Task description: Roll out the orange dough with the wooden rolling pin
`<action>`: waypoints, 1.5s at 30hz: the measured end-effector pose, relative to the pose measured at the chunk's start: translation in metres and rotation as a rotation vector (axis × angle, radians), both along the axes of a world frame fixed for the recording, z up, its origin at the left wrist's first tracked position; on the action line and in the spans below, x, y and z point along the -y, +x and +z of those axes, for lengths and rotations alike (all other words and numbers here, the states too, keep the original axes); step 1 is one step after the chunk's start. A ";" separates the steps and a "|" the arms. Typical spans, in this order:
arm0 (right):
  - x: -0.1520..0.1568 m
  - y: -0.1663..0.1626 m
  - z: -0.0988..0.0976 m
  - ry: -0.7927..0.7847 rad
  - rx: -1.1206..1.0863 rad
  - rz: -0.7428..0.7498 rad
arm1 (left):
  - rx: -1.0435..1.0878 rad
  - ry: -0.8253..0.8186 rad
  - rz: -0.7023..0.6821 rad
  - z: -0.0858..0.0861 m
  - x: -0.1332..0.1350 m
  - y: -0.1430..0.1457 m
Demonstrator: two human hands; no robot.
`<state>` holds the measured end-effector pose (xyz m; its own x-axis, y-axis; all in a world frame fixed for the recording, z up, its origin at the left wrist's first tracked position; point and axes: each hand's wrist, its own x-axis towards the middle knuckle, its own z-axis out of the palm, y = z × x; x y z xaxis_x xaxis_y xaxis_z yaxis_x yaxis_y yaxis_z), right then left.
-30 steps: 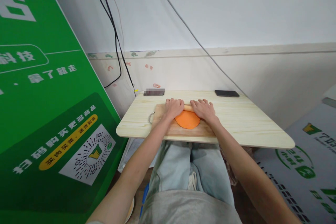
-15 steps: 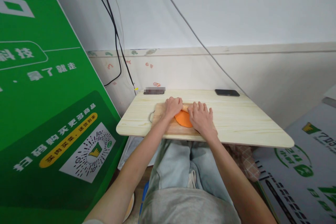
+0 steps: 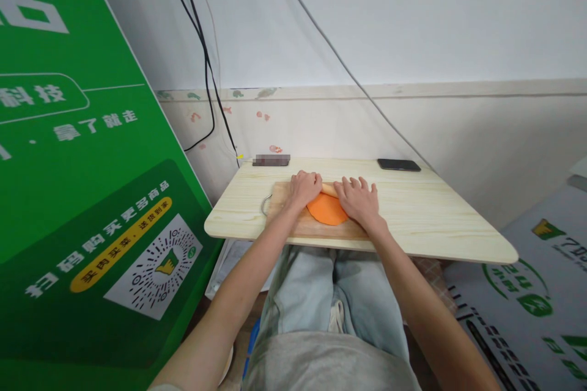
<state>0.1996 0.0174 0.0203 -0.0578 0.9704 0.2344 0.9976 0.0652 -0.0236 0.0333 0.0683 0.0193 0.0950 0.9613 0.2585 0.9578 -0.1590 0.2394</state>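
Note:
A thin, rounded sheet of orange dough (image 3: 328,211) lies on a wooden cutting board (image 3: 302,230) with a metal handle at its left. Across the dough's far edge runs a light wooden rolling pin (image 3: 329,190), of which only the middle shows. My left hand (image 3: 305,187) is closed over the pin's left part, fingers curled down. On the right part rests my right hand (image 3: 360,200), palm down with its fingers stretched forward and apart. Both ends of the pin are hidden under the hands.
The board sits at the front edge of a pale wooden table (image 3: 440,220). A black phone (image 3: 398,165) lies at the back right, and a dark, blurred-out object (image 3: 271,160) at the back left. Cables (image 3: 208,67) hang by the wall. A green sign panel (image 3: 92,195) stands at left.
The right hand's fingers are slightly lower and flatter over the pin, and more of the dough and pin shows between the hands. The whole view has shifted a little.

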 end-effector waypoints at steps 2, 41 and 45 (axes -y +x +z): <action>0.016 -0.008 -0.008 0.050 -0.022 -0.028 | 0.013 -0.002 0.003 0.000 0.000 0.000; 0.012 -0.002 -0.007 0.038 -0.013 -0.019 | 0.148 -0.058 0.131 -0.002 -0.005 -0.002; 0.050 -0.022 -0.029 0.174 -0.002 0.010 | 0.196 -0.052 0.181 -0.005 -0.007 -0.003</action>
<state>0.1780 -0.0321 -0.0082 -0.0670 0.9146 0.3987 0.9968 0.0788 -0.0132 0.0298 0.0758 0.0145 -0.1271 0.9706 0.2045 0.9040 0.0285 0.4267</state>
